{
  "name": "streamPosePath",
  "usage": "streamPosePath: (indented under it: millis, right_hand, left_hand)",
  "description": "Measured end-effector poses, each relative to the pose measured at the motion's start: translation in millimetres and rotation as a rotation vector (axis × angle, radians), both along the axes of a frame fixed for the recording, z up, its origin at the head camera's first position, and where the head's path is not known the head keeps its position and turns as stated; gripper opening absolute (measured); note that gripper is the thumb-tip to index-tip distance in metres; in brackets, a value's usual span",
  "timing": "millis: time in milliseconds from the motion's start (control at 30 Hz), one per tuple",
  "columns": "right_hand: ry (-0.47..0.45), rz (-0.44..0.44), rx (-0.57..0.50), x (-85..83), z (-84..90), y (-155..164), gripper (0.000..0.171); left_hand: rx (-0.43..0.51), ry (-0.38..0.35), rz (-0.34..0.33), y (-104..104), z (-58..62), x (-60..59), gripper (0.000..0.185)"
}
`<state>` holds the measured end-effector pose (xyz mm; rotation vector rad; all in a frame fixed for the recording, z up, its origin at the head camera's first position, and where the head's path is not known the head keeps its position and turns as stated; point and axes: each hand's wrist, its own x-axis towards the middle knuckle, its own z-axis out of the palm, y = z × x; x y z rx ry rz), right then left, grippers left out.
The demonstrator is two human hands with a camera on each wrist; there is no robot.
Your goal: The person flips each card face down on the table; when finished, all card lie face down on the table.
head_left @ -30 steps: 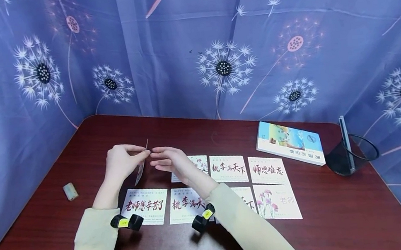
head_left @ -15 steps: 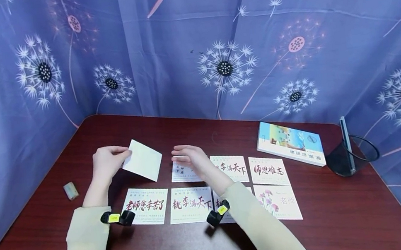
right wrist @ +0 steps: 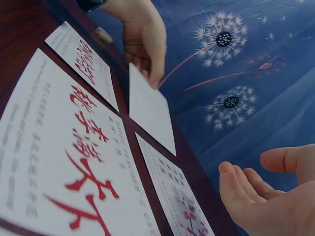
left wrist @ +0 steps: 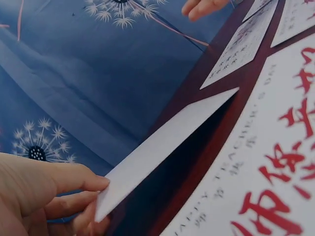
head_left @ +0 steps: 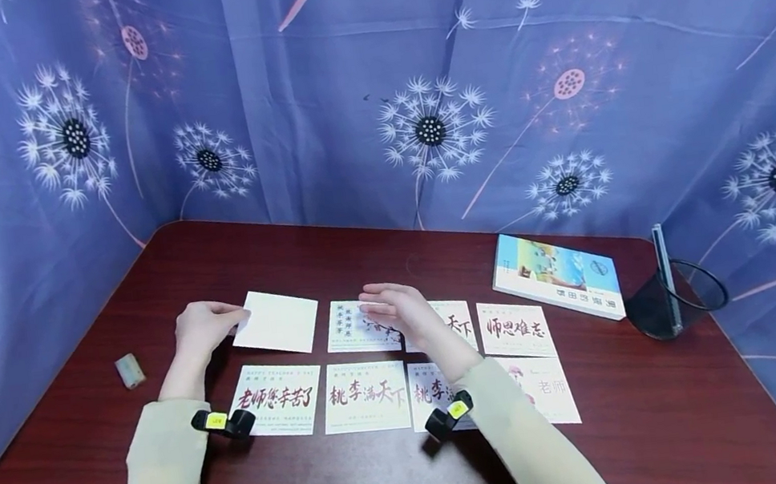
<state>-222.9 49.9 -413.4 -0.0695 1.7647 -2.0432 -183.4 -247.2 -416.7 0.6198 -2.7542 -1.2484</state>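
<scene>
My left hand (head_left: pixel 202 327) pinches the left edge of a blank white card (head_left: pixel 277 323), thumb on top and fingers beneath, and the card sits low over the table (head_left: pixel 332 257) at the left end of the far row of cards. My right hand (head_left: pixel 400 313) hangs loose and empty, fingers relaxed and slightly bent, over the small-print card (head_left: pixel 351 327) just right of the blank card. Nearer me than the blank card lies a row of printed cards, the first with red brush lettering (head_left: pixel 278 398), the next with similar red characters (head_left: pixel 366 395). Well to the left of the blank card a small eraser-like block (head_left: pixel 130 370) rests alone on the wood. Far to the right of it lie a book (head_left: pixel 558 276) and beyond that a black mesh holder (head_left: pixel 676 295). The surface is dark reddish wood with rounded far corners, hemmed in by a blue curtain (head_left: pixel 367 75) printed with dandelion heads. The left wrist view shows what the head view cannot: the blank card's (left wrist: pixel 162 142) far corner is down by the wood while the pinched edge is raised, with shadow beneath. The right wrist view shows my right palm (right wrist: pixel 268 196) turned open, touching nothing, with the blank card (right wrist: pixel 150 113) tilted beyond it.
</scene>
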Motion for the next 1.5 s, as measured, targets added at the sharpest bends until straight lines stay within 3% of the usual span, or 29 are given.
streamPosePath:
  millis: [233, 400, 533, 600, 700, 767, 867, 1133, 1500]
  right_hand:
    - [0.006, -0.001, -0.004, 0.0, 0.5, 17, 0.044]
    - [-0.001, 0.015, 0.019, -1.1, -0.2, 30, 0.046]
    - [-0.010, 0.024, 0.030, -0.8, 0.4, 44, 0.047]
    - [-0.016, 0.029, 0.041, -0.7, 0.6, 51, 0.047]
    - [-0.015, 0.053, 0.076, -0.5, -2.0, 60, 0.047]
    - [-0.017, 0.069, 0.096, 1.1, -4.2, 63, 0.048]
    - [-0.016, 0.102, 0.115, 4.6, -6.7, 66, 0.049]
    - [-0.008, 0.147, 0.122, 6.3, -8.0, 62, 0.050]
    - [-0.029, 0.148, 0.159, 4.1, -9.7, 56, 0.048]
  left_hand:
    - [-0.044, -0.015, -0.021, -2, -5.6, -1.1, 0.038]
    - [-0.086, 0.035, -0.016, 4, -0.3, 0.4, 0.039]
    - [-0.069, 0.111, -0.123, 26, 10.4, -1.3, 0.035]
    - [0.005, 0.114, -0.197, 45, 13.5, -5.2, 0.034]
    - [0.126, 0.047, -0.288, 74, 12.6, -12.6, 0.038]
    - [0.175, -0.015, -0.315, 88, 11.5, -16.3, 0.043]
    - [0.182, -0.080, -0.333, 99, 9.9, -17.8, 0.048]
    - [0.176, -0.114, -0.333, 106, 6.3, -11.2, 0.049]
    - [0.131, -0.154, -0.360, 108, 4.9, -12.5, 0.052]
